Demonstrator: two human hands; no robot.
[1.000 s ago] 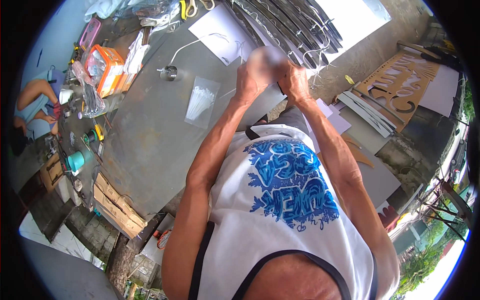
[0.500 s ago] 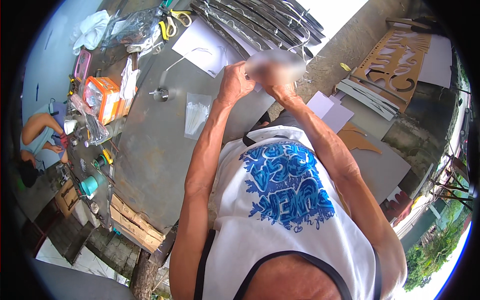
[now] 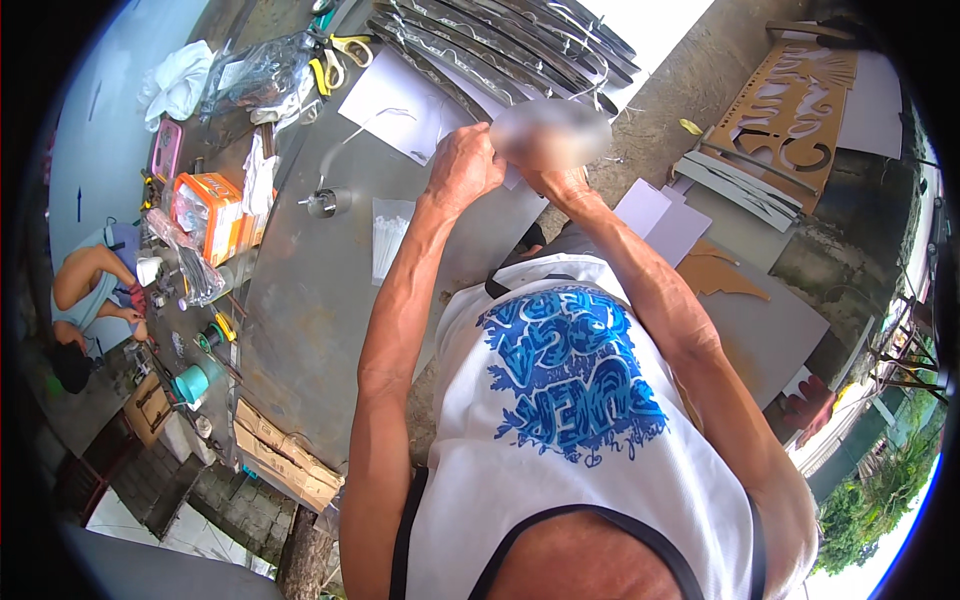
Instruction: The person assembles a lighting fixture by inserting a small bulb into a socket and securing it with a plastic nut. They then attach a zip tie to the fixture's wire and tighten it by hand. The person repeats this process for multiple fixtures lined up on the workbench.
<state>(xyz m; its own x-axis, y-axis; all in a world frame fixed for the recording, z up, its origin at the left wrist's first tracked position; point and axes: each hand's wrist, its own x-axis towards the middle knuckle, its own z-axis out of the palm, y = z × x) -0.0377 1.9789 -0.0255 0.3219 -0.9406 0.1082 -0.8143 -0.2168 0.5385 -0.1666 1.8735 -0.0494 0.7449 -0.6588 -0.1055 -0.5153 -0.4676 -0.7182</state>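
My left hand (image 3: 465,168) is closed in front of me above the table's edge, its fingers curled; whatever they hold cannot be made out. Close beside it on the right is my right hand (image 3: 558,178), its fingers lost in a blurred patch. Just beyond both hands lie several long dark strips (image 3: 500,50) with thin pale wires along them. A white sheet (image 3: 385,105) sits partly under the strips, with a thin pale wire (image 3: 375,122) curving across it. Left of my left forearm is a clear bag of thin white strips (image 3: 388,240), resembling cable ties.
On the grey metal table (image 3: 300,300) stand a small metal tin (image 3: 322,203), an orange box (image 3: 212,210) and yellow-handled scissors (image 3: 335,65). Another person (image 3: 90,290) crouches at far left. Cut brown boards (image 3: 785,120) and pale sheets (image 3: 650,215) lie on the right.
My left hand has shifted slightly left, a little away from the right one. The right hand stays in nearly the same place. The whole view has turned slightly.
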